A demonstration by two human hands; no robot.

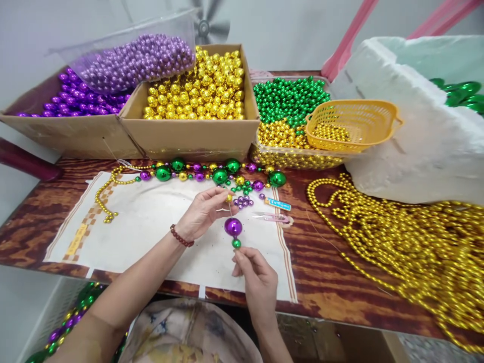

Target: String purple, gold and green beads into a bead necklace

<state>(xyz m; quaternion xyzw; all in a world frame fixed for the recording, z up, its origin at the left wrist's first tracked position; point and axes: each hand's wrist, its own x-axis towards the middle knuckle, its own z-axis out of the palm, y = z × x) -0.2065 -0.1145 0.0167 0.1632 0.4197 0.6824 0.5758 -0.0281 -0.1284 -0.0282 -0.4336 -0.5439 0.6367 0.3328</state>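
My left hand (202,212) pinches a small gold bead (229,198) at the top of a thin thread. A large purple bead (233,226) and a small green bead (236,243) hang on that thread below it. My right hand (257,282) pinches the thread just under the green bead. Both hands hover over a white cloth (151,227). A strung row of green, purple and gold beads (212,172) lies along the cloth's far edge. Loose small purple beads (244,202) sit beside it.
Cardboard boxes hold purple beads (75,101) and gold beads (200,91). A clear tray holds green beads (289,98) with a yellow basket (351,123). Gold bead strands (408,247) pile at right under a white foam box (416,126). Small snips (274,218) lie on the cloth.
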